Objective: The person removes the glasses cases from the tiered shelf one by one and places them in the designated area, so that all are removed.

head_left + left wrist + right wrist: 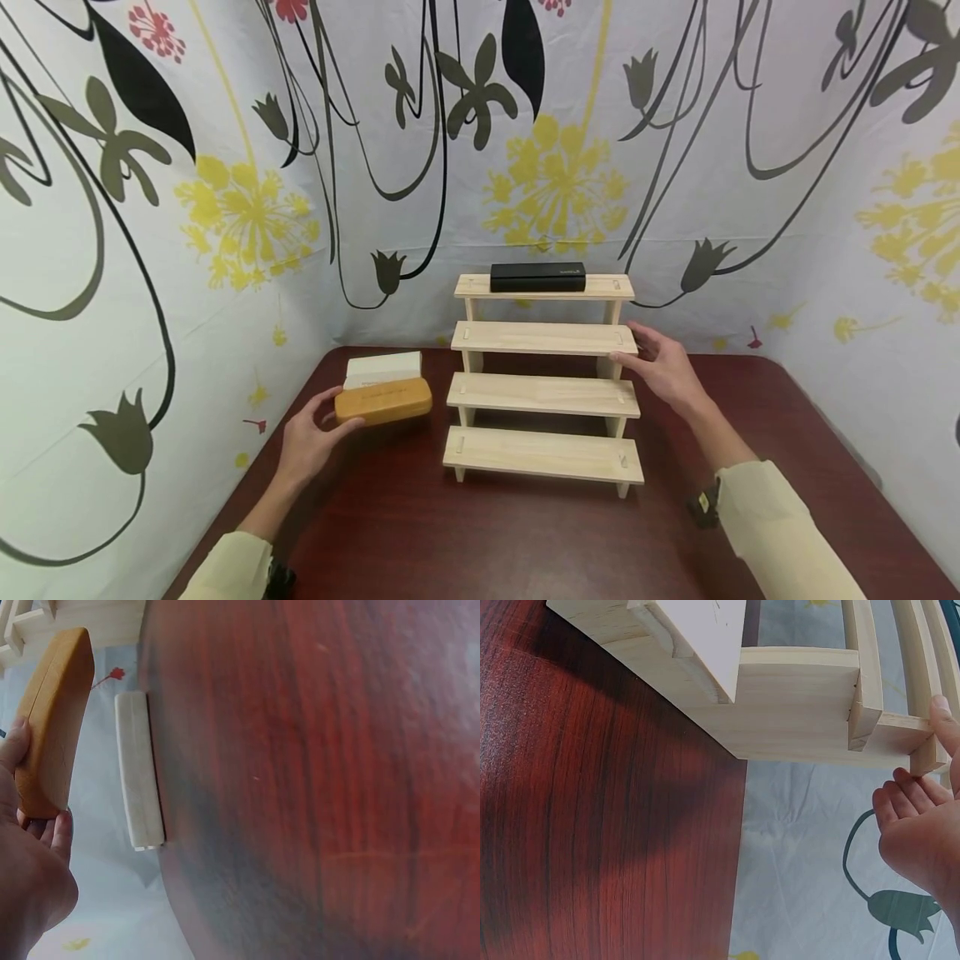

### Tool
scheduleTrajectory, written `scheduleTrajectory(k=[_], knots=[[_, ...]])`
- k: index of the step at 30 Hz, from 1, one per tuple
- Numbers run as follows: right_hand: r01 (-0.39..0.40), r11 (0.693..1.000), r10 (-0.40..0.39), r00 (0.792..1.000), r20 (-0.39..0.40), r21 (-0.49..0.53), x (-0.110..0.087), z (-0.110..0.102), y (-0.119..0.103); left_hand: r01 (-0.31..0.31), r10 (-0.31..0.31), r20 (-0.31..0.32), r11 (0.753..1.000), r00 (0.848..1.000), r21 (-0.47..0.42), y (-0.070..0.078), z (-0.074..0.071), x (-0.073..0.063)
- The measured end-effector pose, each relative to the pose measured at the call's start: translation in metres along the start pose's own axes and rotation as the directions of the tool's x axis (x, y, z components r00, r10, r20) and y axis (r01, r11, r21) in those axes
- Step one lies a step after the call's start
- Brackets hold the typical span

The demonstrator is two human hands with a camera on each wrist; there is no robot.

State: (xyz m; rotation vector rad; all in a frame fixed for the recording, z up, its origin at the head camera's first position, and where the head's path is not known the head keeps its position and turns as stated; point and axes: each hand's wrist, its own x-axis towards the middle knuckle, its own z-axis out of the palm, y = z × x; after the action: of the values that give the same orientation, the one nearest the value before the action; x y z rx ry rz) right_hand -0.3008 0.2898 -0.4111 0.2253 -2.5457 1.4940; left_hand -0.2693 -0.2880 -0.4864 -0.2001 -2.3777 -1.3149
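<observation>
Reaching forward, the left hand (309,435) grips an orange case (384,403) — lettering (384,392) illegible — the right hand (667,370) a wooden stand (542,393).

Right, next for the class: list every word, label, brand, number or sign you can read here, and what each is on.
No text can be read for certain.
Black case: small pale lettering near its right end, too small to read.
Orange case: a faint line of marks on top, too blurred to read.
Black wristband: a yellow patch; too small to tell if it bears text.
</observation>
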Motion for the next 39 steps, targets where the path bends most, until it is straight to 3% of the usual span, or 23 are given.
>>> scheduleTrajectory(k=[14, 27, 39], knots=[[-0.008, 1.000, 0.008, 1.000, 0.000, -0.011, 0.000, 0.000, 0.001, 0.056, -0.060, 0.053, 0.996, 0.997, 0.071, -0.019, 0.003, -0.003], [-0.020, 1.000, 0.020, 1.000, 0.004, 0.018, 0.000, 0.000, -0.002, 0.104, -0.122, 0.114, 0.983, 0.986, 0.154, -0.027, 0.001, 0.000], [-0.025, 0.999, 0.025, 1.000, 0.009, 0.020, 0.000, -0.001, -0.002, 0.074, -0.126, 0.191, 0.963, 0.974, 0.257, -0.041, 0.000, 0.007]])
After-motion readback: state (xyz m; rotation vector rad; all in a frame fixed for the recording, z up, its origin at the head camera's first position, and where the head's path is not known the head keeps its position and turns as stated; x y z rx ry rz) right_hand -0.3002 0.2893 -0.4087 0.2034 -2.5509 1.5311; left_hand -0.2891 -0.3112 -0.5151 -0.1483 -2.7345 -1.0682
